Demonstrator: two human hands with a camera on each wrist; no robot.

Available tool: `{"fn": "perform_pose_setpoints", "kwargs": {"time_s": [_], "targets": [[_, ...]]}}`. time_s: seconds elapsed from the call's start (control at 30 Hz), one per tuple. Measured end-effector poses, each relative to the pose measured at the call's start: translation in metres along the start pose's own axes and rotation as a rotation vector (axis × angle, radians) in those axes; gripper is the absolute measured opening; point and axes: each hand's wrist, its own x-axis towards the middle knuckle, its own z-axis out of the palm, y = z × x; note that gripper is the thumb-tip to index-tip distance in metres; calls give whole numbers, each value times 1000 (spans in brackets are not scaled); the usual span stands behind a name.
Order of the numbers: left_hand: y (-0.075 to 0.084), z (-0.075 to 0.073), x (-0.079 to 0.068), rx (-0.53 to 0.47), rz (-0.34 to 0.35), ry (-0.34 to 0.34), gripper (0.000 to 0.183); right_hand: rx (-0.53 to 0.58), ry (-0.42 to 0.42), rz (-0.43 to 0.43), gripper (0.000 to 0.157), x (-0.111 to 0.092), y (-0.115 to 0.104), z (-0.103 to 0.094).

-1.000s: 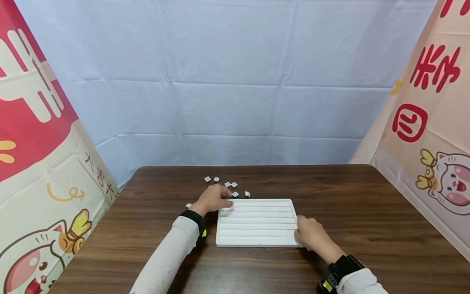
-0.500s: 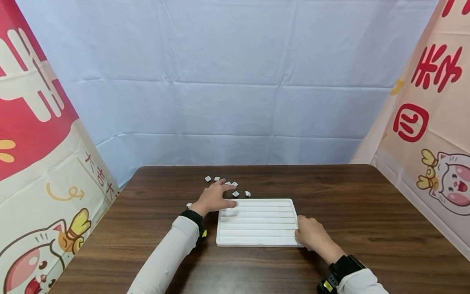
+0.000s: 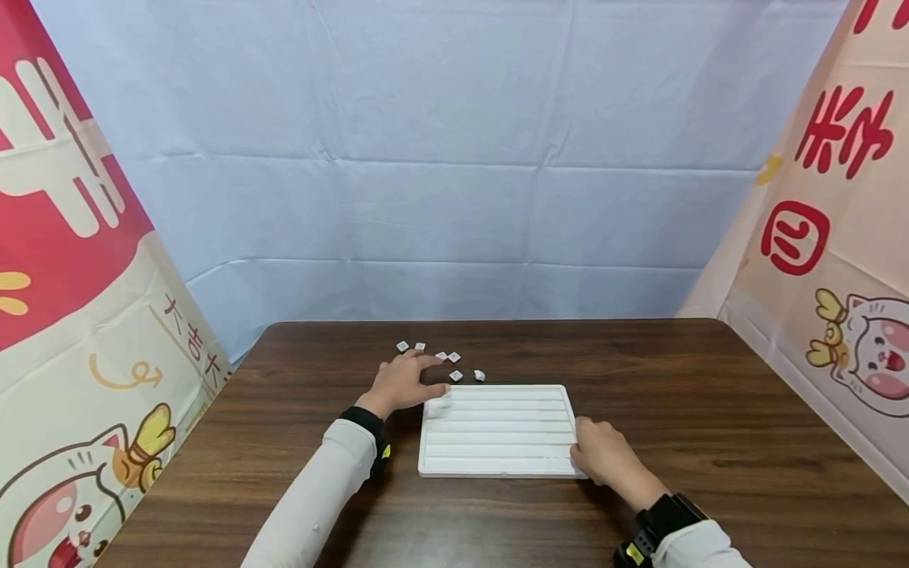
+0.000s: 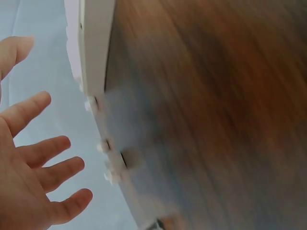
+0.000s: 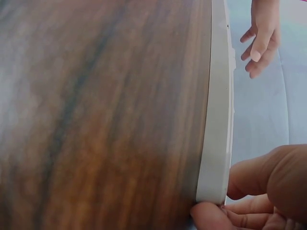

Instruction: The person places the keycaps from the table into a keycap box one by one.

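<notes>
A white ridged tray (image 3: pixel 500 432) lies flat on the dark wooden table. My right hand (image 3: pixel 604 451) holds its right edge; in the right wrist view the thumb and fingers (image 5: pixel 247 179) pinch the tray's corner. Over the tray's back left corner hovers my left hand (image 3: pixel 403 384), its fingers spread and nothing between them. The left wrist view shows that palm (image 4: pixel 21 191) and the separated fingers. Small white tiles lie behind the tray, among them one tile (image 3: pixel 456 375) near its back edge and another tile (image 3: pixel 402 346) farther back. Small pale bumps show along the tray's top at its left end.
The brown table (image 3: pixel 710 394) reaches back to a pale blue cloth (image 3: pixel 454 197). Printed cloths hang at the left (image 3: pixel 71 379) and right (image 3: pixel 838 276) sides. A chunky white piece (image 3: pixel 479 375) sits just behind the tray.
My left hand goes slightly right with spreading fingers, then draws back left from the tray's corner. The right hand and the tray stay in place.
</notes>
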Motion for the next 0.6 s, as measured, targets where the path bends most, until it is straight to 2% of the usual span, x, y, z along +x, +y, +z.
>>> {"fn": "perform_pose_setpoints", "kwargs": {"time_s": [0.33,0.6], "targets": [[-26,-8,-12,-42,-99,19,47,1,7,-3,19,0,0,1],[-46,-11,-17,-63,-155,28,50,3,-1,-3,20,0,-1,0]]}}
